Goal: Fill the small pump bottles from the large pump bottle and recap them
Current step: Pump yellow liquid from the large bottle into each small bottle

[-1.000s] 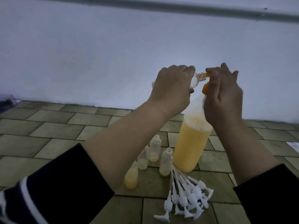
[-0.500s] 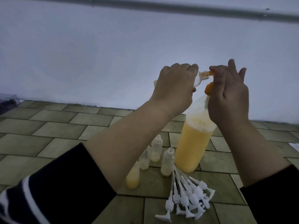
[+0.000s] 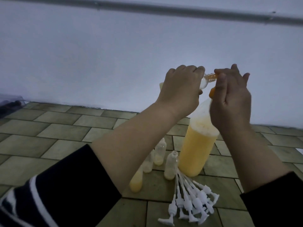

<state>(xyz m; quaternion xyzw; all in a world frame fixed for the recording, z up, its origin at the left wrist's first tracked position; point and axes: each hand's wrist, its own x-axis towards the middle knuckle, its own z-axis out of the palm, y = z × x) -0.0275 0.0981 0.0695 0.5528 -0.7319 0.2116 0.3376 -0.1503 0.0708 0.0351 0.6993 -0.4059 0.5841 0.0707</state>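
Small pump bottle [image 3: 91,81] is clamped sideways in left hand [image 3: 180,89], neck at orange nozzle [image 3: 212,93] of large pump bottle [image 3: 198,145]. Right hand [image 3: 232,99] covers the pump; grip unclear. Filling step. Next: recap from loose pumps [image 3: 188,202] on floor.

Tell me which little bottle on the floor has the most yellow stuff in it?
The small bottle nearest the left sleeve; it's mostly yellow, the others hold only a little.
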